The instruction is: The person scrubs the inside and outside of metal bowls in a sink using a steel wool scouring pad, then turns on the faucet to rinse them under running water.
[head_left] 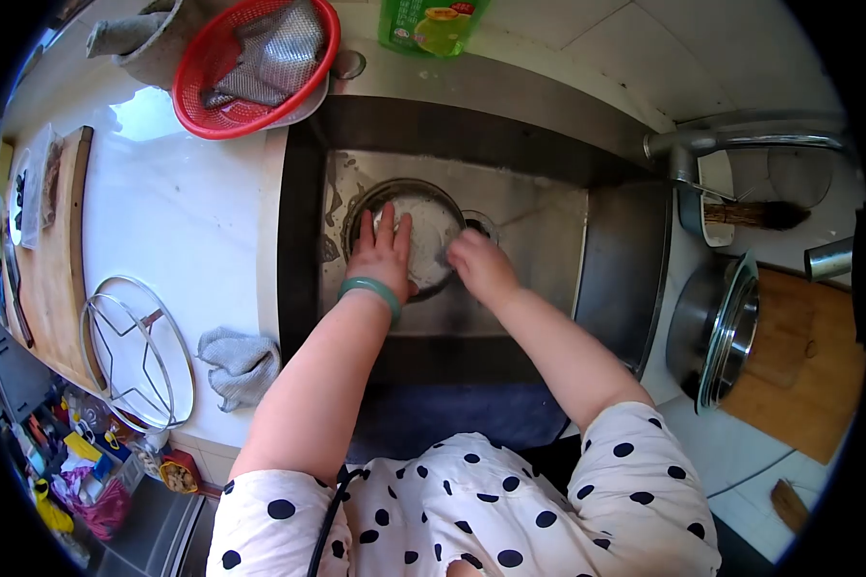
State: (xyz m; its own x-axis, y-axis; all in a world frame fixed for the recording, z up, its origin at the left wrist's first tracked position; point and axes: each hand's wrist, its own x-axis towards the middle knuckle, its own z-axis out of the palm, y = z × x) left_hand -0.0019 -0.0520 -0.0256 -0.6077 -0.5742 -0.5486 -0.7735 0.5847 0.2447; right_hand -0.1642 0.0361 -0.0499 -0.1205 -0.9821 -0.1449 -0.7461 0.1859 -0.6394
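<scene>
In the metal sink [539,207] sits a round metal-rimmed bowl [431,204] with something whitish and cloudy in it. My left hand [382,252], a green bangle at its wrist, lies over the left part of the bowl with its fingers spread. At the bowl's right rim, my right hand [481,267] is closed, its fingers curled against the edge. Its fingertips are partly hidden. Just behind that hand, part of the sink drain [478,225] shows.
A red colander [189,94] holding silvery fish stands behind the sink, near a green bottle [428,24]. A grey cloth [239,365] and a wire rack [140,356] lie left. The faucet [683,154] and stacked metal bowls [707,332] are right.
</scene>
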